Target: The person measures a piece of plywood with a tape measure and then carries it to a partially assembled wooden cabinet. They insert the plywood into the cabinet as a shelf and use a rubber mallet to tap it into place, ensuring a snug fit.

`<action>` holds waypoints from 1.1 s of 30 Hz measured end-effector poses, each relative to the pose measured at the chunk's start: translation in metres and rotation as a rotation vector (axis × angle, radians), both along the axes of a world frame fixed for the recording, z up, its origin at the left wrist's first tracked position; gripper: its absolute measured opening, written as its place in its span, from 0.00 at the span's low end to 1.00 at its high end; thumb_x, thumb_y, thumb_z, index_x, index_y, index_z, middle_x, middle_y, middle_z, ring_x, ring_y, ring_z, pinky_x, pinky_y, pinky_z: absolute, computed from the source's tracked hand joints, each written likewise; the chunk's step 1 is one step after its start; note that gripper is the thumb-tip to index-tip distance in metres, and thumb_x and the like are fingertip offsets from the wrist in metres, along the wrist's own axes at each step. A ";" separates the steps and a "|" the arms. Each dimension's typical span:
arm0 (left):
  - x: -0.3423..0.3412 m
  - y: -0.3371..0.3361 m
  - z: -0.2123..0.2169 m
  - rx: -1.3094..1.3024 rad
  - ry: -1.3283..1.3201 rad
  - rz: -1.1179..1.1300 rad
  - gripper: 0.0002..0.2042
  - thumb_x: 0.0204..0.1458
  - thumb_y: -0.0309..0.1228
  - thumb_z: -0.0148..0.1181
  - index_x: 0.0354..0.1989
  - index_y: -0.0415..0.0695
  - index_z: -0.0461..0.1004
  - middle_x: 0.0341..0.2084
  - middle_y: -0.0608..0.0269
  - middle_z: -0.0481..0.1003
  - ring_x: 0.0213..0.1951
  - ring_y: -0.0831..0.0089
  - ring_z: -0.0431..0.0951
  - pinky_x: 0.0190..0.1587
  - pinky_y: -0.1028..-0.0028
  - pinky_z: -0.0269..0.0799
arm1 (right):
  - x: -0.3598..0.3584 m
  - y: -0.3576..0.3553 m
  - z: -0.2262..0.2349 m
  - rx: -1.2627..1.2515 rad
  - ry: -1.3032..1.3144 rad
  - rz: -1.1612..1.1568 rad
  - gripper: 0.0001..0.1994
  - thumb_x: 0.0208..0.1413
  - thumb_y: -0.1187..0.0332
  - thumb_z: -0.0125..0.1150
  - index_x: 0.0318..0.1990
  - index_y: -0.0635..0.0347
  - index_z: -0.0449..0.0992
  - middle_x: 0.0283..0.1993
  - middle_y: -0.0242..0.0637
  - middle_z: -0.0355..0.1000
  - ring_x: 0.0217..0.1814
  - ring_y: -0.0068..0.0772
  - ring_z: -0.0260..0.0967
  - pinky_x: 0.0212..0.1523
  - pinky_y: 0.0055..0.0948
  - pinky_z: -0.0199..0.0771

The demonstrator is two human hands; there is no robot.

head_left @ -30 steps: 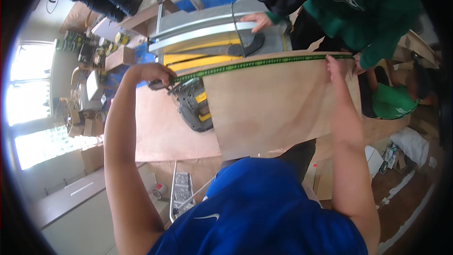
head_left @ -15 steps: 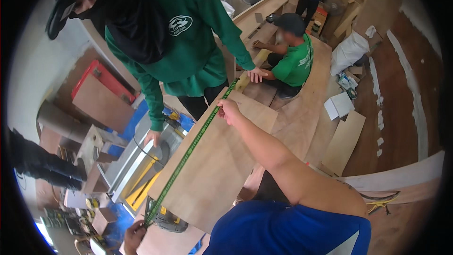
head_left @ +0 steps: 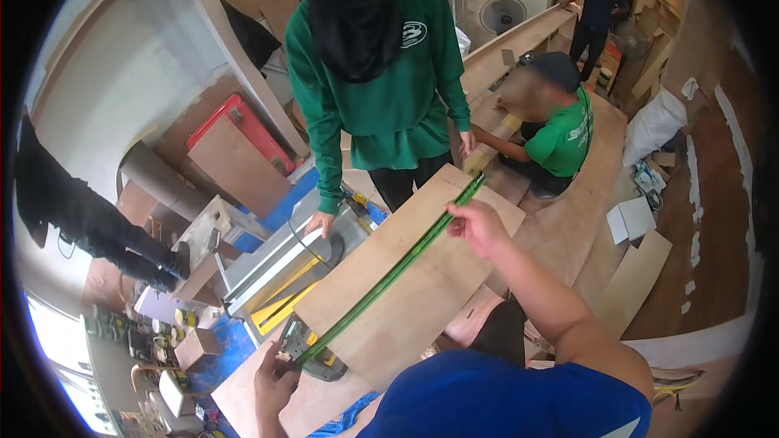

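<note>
Green tape (head_left: pixel 410 255), head view: one long strip slanting across the plywood panel (head_left: pixel 422 300), reaching about to its far edge at the top and running past its near edge at the lower left; the markings are blurred.
Left hand (head_left: pixel 274 377): at the lower end of the strip, fingers curled and grasping it just outside the panel's near edge.
Right hand (head_left: pixel 479 229): over the panel near the strip's upper end, thumb and index finger drawn together at its right side, the other fingers loosely bent; whether they pinch it, I cannot tell.
Power tool (head_left: pixel 323 367): dark with yellow parts, close to the left hand, above a pinkish board (head_left: pixel 243 389) and partly hidden by the panel's near edge.
Grey-and-yellow machine (head_left: pixel 284 255): left of the panel, with metal rails across its top.
Standing co-worker (head_left: pixel 389 122): green long-sleeved top, dark cloth over the head; one hand rests on the machine, the other hangs near the panel's far edge.
Seated co-worker (head_left: pixel 560 142): green short-sleeved top and dark cap, beyond the panel's far end.
Background: a person in dark clothes (head_left: pixel 591 20) to the right of a round fan (head_left: pixel 501 13).
Right side: a white sack (head_left: pixel 652 126), a white box (head_left: pixel 630 220) and a loose board (head_left: pixel 637 284).
Lower edge: the wearer's blue shirt (head_left: pixel 503 397).
</note>
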State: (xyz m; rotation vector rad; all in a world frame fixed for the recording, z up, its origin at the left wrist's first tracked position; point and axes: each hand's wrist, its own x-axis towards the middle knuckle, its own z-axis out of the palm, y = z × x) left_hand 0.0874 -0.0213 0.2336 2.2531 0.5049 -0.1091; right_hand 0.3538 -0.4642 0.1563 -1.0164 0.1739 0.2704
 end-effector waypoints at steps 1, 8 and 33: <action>0.005 -0.012 -0.005 0.067 -0.081 -0.082 0.37 0.41 0.25 0.64 0.68 0.40 0.68 0.27 0.58 0.79 0.28 0.70 0.80 0.31 0.70 0.74 | -0.023 0.010 0.010 -0.019 -0.012 0.030 0.05 0.61 0.69 0.66 0.42 0.56 0.78 0.36 0.30 0.78 0.34 0.25 0.76 0.34 0.27 0.79; 0.092 -0.157 -0.004 0.005 -0.236 -0.411 0.44 0.45 0.31 0.66 0.76 0.53 0.57 0.39 0.52 0.79 0.48 0.52 0.78 0.54 0.57 0.75 | -0.138 0.046 0.023 -0.169 -0.120 0.115 0.08 0.63 0.68 0.66 0.43 0.64 0.81 0.35 0.33 0.78 0.36 0.25 0.77 0.40 0.26 0.80; 0.088 -0.515 -0.193 -0.105 -0.023 -2.078 0.24 0.57 0.53 0.62 0.36 0.38 0.76 0.37 0.39 0.80 0.41 0.44 0.81 0.43 0.51 0.74 | -0.390 -0.205 -0.148 -0.596 0.463 -0.767 0.20 0.67 0.51 0.59 0.53 0.59 0.78 0.34 0.33 0.75 0.36 0.23 0.72 0.32 0.29 0.73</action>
